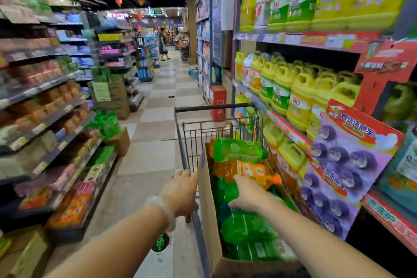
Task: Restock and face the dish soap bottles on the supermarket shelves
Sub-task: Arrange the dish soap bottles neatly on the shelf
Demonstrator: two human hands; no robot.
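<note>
A cardboard box (206,198) sits in a wire shopping cart (191,140) and holds several green dish soap bottles (246,228) and an orange one (250,170). My right hand (248,196) reaches into the box, fingers spread over the orange bottle and the green ones below it. My left hand (180,189) grips the cart's left rim beside the box. Yellow dish soap jugs (282,90) fill the shelves on the right.
Purple hanging packs (343,165) jut out from the right shelf close to the cart. Shelves (52,106) with cardboard boxes (112,97) line the left of the aisle. The checkered floor (155,119) runs ahead; a person (163,44) stands far down it.
</note>
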